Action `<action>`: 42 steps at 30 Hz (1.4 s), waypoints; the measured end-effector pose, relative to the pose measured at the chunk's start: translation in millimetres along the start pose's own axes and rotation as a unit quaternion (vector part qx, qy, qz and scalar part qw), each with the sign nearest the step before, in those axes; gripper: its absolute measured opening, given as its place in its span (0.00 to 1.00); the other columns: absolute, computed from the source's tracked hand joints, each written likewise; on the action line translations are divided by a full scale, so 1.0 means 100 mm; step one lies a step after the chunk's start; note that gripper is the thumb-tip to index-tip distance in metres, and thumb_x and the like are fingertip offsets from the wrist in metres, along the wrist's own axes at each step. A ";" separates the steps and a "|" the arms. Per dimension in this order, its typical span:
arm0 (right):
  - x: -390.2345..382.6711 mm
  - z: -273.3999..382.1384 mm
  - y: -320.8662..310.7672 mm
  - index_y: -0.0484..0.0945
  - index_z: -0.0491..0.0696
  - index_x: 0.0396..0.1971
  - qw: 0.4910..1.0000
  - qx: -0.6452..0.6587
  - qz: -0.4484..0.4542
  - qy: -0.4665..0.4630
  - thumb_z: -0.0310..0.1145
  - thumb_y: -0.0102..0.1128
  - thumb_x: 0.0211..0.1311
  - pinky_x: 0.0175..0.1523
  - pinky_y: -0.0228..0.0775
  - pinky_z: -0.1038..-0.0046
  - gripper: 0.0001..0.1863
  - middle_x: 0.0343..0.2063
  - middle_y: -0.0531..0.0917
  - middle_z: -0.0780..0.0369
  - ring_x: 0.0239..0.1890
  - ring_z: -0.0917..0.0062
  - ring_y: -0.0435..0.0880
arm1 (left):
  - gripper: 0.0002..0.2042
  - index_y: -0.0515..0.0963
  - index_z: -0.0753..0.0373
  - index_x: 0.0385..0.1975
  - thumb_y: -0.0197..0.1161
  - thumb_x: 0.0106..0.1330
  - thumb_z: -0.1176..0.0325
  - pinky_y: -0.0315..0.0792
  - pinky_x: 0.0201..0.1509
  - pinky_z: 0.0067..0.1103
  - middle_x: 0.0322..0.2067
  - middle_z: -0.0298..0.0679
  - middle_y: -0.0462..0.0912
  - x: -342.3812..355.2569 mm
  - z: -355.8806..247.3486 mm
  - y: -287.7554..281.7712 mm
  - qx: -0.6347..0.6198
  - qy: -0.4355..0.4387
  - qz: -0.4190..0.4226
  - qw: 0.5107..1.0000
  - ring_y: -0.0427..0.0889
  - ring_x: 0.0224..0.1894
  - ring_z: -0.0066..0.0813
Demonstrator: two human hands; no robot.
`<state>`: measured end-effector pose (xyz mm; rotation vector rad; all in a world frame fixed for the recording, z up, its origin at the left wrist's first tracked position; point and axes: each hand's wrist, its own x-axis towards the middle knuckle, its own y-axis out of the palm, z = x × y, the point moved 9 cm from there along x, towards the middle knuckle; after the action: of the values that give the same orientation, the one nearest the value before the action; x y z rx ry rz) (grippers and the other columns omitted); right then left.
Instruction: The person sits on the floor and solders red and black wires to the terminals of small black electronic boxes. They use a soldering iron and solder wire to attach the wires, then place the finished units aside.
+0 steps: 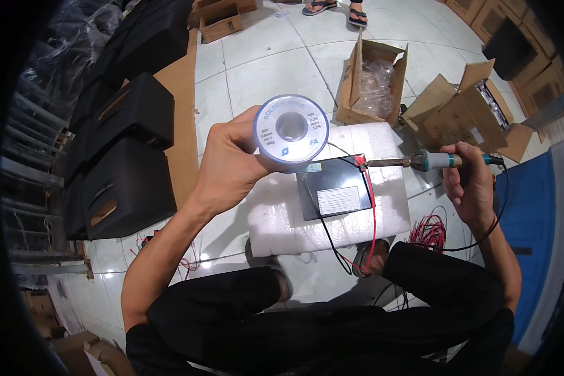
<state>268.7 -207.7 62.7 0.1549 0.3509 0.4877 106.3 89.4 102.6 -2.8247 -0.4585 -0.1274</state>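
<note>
Glossy white tile floor (263,69) all around me, light glinting off it in spots. Beyond far right corner of foam block (274,216), two open cartons (445,116); stacked brown boxes (492,22) farther off. Past left edge, brown cardboard sheet (185,119), large black cases (131,178), clear plastic sheeting (69,37), grey slatted structure (37,175). Past right edge, blue panel (523,213).

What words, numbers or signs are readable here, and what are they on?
Wording is not copied here, only located.
Wire spool in the left hand: blue words, numbers and an emblem, largest lettering legible.
White label on the black block: lines too small to read.
Greenish sticker on the block: unreadable.
Carton label at right: unreadable.
</note>
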 end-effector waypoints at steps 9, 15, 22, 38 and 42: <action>0.00 0.01 0.00 0.76 0.38 0.43 1.000 -0.001 0.010 -0.010 0.42 0.49 0.71 0.11 0.54 0.82 0.20 0.13 0.71 0.66 0.07 0.86 0.63 | 0.17 0.85 0.67 0.41 0.76 0.49 0.79 0.71 0.58 0.22 0.48 0.37 0.83 -0.01 -0.01 0.02 -0.014 0.002 -0.001 1.000 0.79 0.51 0.25; 0.00 0.03 0.02 0.77 0.38 0.42 1.000 -0.003 0.008 -0.015 0.42 0.49 0.71 0.11 0.54 0.82 0.20 0.13 0.71 0.66 0.08 0.86 0.63 | 0.17 0.85 0.67 0.41 0.76 0.49 0.78 0.70 0.58 0.22 0.48 0.37 0.83 -0.01 0.02 0.03 -0.017 -0.004 0.003 1.000 0.79 0.51 0.26; -0.01 0.02 0.02 0.77 0.38 0.42 1.000 0.000 -0.002 -0.008 0.42 0.49 0.71 0.11 0.53 0.82 0.19 0.12 0.71 0.67 0.07 0.86 0.63 | 0.17 0.86 0.67 0.41 0.77 0.48 0.78 0.69 0.59 0.22 0.49 0.37 0.83 -0.02 -0.01 0.01 0.003 0.004 -0.002 1.000 0.79 0.51 0.25; 0.02 0.06 0.06 0.79 0.39 0.39 0.998 -0.034 0.038 -0.025 0.38 0.53 0.67 0.15 0.50 0.82 0.16 0.13 0.70 0.68 0.10 0.88 0.61 | 0.17 0.86 0.66 0.40 0.76 0.48 0.80 0.72 0.56 0.22 0.48 0.37 0.83 -0.04 -0.07 -0.01 0.002 0.016 -0.006 1.000 0.80 0.50 0.25; 0.03 0.09 0.08 0.81 0.40 0.37 0.998 -0.035 0.049 -0.032 0.37 0.54 0.66 0.17 0.48 0.82 0.14 0.13 0.69 0.69 0.12 0.88 0.59 | 0.16 0.86 0.67 0.40 0.76 0.49 0.79 0.71 0.55 0.22 0.46 0.36 0.83 -0.05 -0.09 -0.01 0.011 0.028 0.000 1.000 0.80 0.49 0.24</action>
<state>270.8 -200.2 72.1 0.1193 0.2639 0.5909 101.2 86.6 110.6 -2.7924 -0.4442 -0.1996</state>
